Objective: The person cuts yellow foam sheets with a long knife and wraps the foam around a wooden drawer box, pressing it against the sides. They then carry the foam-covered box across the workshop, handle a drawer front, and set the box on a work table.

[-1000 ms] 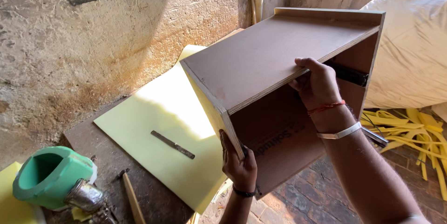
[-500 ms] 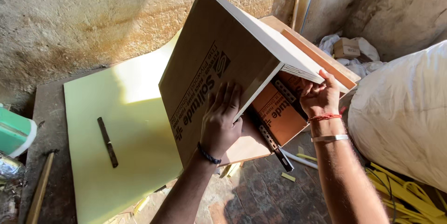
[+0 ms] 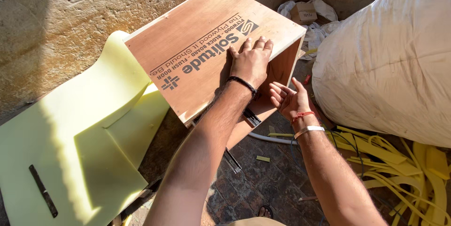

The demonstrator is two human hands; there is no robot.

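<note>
Rough plaster wall behind, brick floor below. Plywood box sits tilted straight ahead, open side facing right. My left hand lies flat on its top panel; my right hand, open and holding nothing, hovers just beside the opening.

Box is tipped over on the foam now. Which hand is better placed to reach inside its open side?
The right hand: it hovers open at the plywood box's open side, touching nothing. The left hand lies flat on the top panel, steadying the box against the yellow foam sheet.
</note>
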